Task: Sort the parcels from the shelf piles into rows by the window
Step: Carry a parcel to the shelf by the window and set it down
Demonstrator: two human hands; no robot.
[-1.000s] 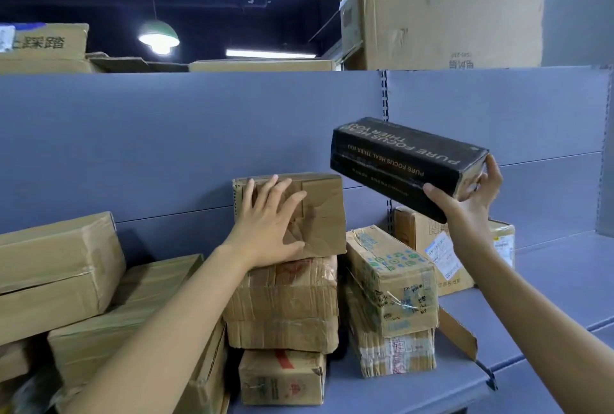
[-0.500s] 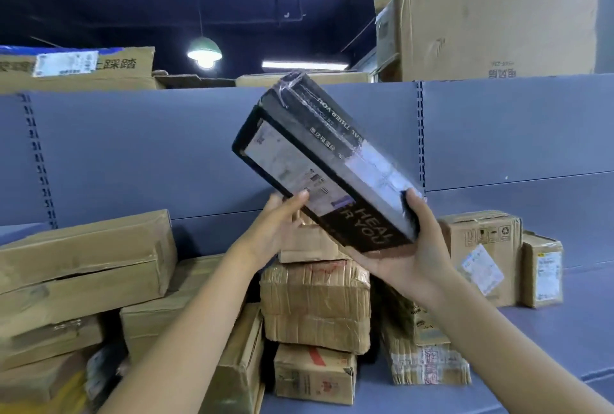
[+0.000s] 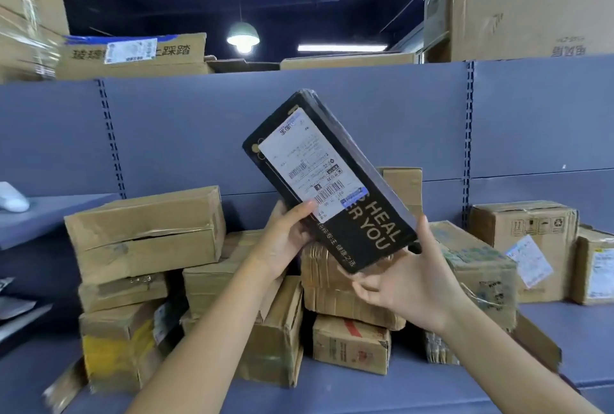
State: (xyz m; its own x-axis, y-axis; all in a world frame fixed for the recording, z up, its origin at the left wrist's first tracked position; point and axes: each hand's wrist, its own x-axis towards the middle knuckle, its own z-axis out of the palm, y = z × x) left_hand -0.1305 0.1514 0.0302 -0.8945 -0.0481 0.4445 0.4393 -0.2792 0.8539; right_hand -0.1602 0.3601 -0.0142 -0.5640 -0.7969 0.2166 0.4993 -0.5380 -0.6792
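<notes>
Between both hands a black parcel (image 3: pixel 332 181) tilts above the shelf pile (image 3: pixel 349 290). Left hand (image 3: pixel 285 241) pinches its lower left edge; right hand (image 3: pixel 408 280) cups its bottom corner from beneath.

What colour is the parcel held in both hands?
Black box with a white shipping label; head view.
</notes>
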